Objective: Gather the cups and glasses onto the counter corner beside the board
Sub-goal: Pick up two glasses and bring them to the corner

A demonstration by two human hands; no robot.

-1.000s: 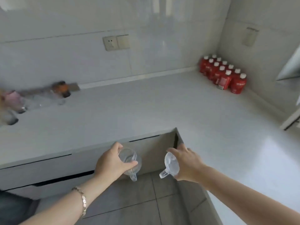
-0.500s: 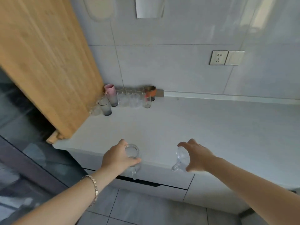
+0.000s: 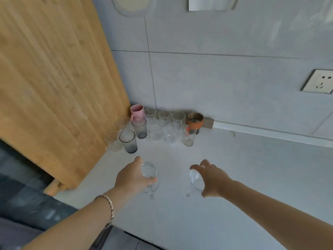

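Now we hold a clear mug (image 3: pixel 150 177) in our left hand (image 3: pixel 132 177) and another mug (image 3: pixel 195 179) in our right hand (image 3: pixel 213 179), near the glasses (image 3: pixel 162 129) by the board (image 3: pixel 54 78), and bumping them could knock some over.

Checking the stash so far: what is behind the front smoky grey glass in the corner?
Behind the front smoky grey glass stands a second grey glass, then the pink mug against the wooden board. Clear glasses crowd its board side; their number is unclear.
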